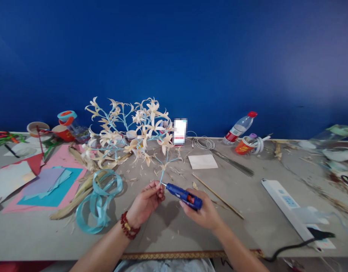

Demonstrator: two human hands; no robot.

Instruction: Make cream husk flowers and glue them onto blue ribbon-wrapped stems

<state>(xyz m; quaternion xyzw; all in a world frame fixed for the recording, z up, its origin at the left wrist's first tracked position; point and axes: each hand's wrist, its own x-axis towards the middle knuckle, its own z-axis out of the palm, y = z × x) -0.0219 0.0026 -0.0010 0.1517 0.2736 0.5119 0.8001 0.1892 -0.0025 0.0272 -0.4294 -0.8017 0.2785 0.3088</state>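
Observation:
My left hand [149,200] pinches the lower end of a thin blue-wrapped stem [162,176], which carries a pale flower-like tip. In my right hand [203,213] is a blue glue gun [183,195]. Its metal nozzle points left and meets or nearly meets the stem just above my left fingertips. Behind the stem stands a branching spray of cream artificial flowers [153,109] on blue-wrapped stalks. A loose coil of light blue ribbon [90,215] lies left of my left hand.
A thin stick [219,196] and a white card [202,161] lie beyond my right hand. At right are a power strip [287,211], a tilted bottle [240,128] and a red cup [244,145]. Coloured paper sheets [49,189] and dried husks [77,198] cover the left side.

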